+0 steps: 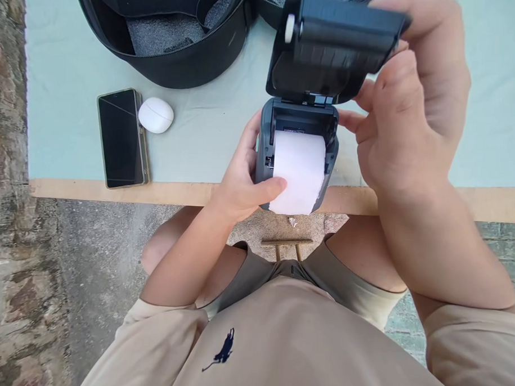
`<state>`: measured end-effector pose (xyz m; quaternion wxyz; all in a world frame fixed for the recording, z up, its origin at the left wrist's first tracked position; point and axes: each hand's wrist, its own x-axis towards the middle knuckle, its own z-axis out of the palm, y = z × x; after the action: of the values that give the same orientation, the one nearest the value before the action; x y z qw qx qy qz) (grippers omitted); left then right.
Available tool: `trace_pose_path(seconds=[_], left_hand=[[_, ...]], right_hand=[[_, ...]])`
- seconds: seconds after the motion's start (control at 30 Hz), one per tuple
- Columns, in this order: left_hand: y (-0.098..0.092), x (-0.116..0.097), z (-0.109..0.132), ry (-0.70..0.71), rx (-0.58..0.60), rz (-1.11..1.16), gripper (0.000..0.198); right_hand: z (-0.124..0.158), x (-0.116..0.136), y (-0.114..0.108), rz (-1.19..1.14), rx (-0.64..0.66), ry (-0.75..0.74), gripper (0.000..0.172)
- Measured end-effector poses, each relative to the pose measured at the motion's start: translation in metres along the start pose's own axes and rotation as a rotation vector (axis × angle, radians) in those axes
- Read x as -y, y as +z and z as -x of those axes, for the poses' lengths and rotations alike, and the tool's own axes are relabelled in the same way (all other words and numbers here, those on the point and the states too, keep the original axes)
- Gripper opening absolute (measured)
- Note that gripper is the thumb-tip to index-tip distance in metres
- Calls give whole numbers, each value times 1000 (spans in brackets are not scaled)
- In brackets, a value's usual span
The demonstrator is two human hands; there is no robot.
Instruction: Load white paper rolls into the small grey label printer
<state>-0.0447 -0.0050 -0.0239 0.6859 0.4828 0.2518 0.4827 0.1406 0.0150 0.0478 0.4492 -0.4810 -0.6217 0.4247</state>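
Now seating paper roll [299,169] in printer [263,138] —
left hand [241,184] clasping its body, thumb on roll; right hand [406,119] gripping raised lid [330,49]. Next: feed paper straight.

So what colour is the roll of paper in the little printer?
White: the white paper roll in the dark grey printer, head view.

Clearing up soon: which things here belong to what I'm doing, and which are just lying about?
In use: printer, paper roll, lid, left hand, right hand.
Lying about: phone, white case, black bag.
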Motion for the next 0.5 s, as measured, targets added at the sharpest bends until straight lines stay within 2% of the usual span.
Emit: trace_pose_path(seconds=[0.1,0.3,0.4,0.5], left_hand=[[-1,3,0,-23,-17,5,76],[1,4,1,-69,-74,60,65],[4,-2,1,-84,-73,66,66],[9,-8,1,-93,-112,96,66]], right_hand=[[2,-2,0,-4,-16,-96,25],[3,-19,-9,146,263,-276,24],[4,-21,-9,78,232,-215,26],[6,-19,-7,-28,238,-64,39]])
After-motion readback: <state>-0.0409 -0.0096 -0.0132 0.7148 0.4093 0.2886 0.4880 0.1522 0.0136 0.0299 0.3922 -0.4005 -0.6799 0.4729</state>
